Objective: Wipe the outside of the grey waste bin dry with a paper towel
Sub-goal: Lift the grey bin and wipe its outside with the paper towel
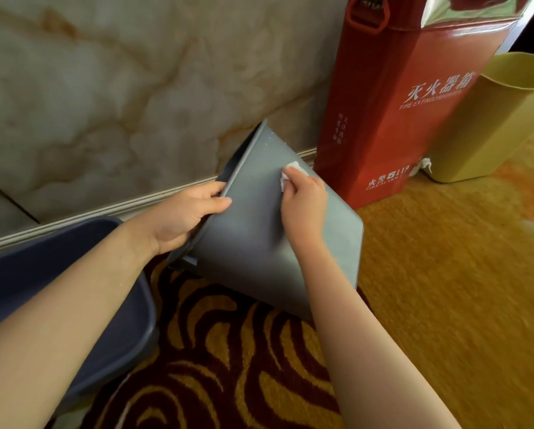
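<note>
The grey waste bin (253,230) is tipped on its side over the carpet, its open mouth facing the wall at the left. My left hand (182,215) grips the bin's rim, thumb on the outside and fingers inside. My right hand (304,202) presses a crumpled white paper towel (292,171) against the bin's upper outer wall. A few small water drops show near the rim at the top of that wall.
A dark blue bin (126,305) stands at the left under my left forearm. A red fire extinguisher box (392,119) stands against the marble wall to the right, with a yellow bin (488,128) beside it. A scrap of white paper (425,164) lies between them.
</note>
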### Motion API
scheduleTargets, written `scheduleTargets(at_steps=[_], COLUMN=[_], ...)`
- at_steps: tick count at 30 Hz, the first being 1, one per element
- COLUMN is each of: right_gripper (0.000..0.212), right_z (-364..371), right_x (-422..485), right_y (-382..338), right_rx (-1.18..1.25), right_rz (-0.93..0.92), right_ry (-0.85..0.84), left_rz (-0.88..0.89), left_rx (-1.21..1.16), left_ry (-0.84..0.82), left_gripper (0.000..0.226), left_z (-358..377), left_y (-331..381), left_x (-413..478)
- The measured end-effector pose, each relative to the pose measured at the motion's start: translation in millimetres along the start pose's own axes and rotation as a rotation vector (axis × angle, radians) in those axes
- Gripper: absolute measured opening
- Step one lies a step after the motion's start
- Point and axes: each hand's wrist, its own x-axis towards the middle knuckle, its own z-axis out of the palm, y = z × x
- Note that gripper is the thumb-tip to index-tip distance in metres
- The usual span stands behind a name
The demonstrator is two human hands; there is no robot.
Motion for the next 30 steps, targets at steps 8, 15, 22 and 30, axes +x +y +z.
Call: scheduleTargets(at_steps=[8,15,22,30], right_gripper=[0.021,0.023,0.025,0.024], right_z=[-47.7,-60.8,-21.1,-49.9], right_x=[-57.3,-71.8,-111.7,-83.8], right_y=[90.1,73.5,39.9,60.4], right_rx=[-0.095,-0.116,-0.091,-0.105], right_rz=[0.489,0.386,0.002,0.36], right_ry=[0.175,0.358,0.167,0.284], left_rz=[-0.039,-0.067,-0.119,-0.186], left_rx=[-0.075,-0.024,-0.053,-0.015], left_ry=[0.135,0.213,0.231,0.226], left_gripper=[0.024,0.033,0.03,0.058], left_z=[2.3,10.8,6.3,6.1], left_y=[4.0,13.4,16.0,12.6], left_x=[4.9,12.4,16.0,19.8])
